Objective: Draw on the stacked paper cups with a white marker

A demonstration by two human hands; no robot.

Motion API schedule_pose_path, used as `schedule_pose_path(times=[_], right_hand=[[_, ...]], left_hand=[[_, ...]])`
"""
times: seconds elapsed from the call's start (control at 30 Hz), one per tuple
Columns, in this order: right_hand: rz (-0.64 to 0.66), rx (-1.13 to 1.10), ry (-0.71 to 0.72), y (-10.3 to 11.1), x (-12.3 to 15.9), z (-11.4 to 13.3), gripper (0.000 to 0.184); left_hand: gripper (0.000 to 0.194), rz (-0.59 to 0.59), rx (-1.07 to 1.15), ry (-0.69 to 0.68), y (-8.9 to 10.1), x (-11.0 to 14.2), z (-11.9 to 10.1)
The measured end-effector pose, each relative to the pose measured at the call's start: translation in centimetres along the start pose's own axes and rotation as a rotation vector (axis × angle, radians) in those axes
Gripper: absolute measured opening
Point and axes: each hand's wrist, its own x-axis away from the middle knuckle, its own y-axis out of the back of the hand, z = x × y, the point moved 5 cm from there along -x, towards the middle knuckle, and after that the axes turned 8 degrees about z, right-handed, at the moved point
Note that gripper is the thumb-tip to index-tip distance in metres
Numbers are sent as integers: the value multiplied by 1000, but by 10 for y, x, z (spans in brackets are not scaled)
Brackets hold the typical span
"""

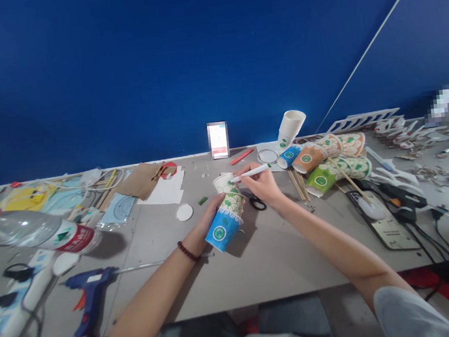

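My left hand (210, 216) is wrapped round a row of paper cups joined end to end, held tilted above the table. The blue paper cup (223, 231) with a round emblem is nearest me, and a white and green patterned cup (233, 203) adjoins it. My right hand (265, 187) grips a white pen (255, 171) with a green end, its tip close to the far cup (223, 183). Whether the tip touches the cup is hard to make out. Black-handled scissors (258, 203) lie just beneath my right hand.
Joined paper cups (321, 179) and a white cup stack (292, 125) are on the right, near a black glue gun (408, 201). To the left are a plastic bottle (48, 230), a blue glue gun (89, 293) and a power strip (22, 299). A phone (218, 139) leans against the wall.
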Motion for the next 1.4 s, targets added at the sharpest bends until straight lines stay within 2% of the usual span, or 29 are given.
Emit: schedule_pose_path(times=[0.3,0.7,1.03,1.4], right_hand=[[-12,-42,33,3,-2,-3,3],[3,-60,31,3,-1,0,6],[10,-20,18,3,-1,3,11],[29,-27,32,3,-2,0,9]], left_hand=[[44,-14,32,20,-3,1,-1],[46,37,42,20,2,-2,2],[46,11,44,32,3,-1,2],[45,16,63,31,2,-1,3]])
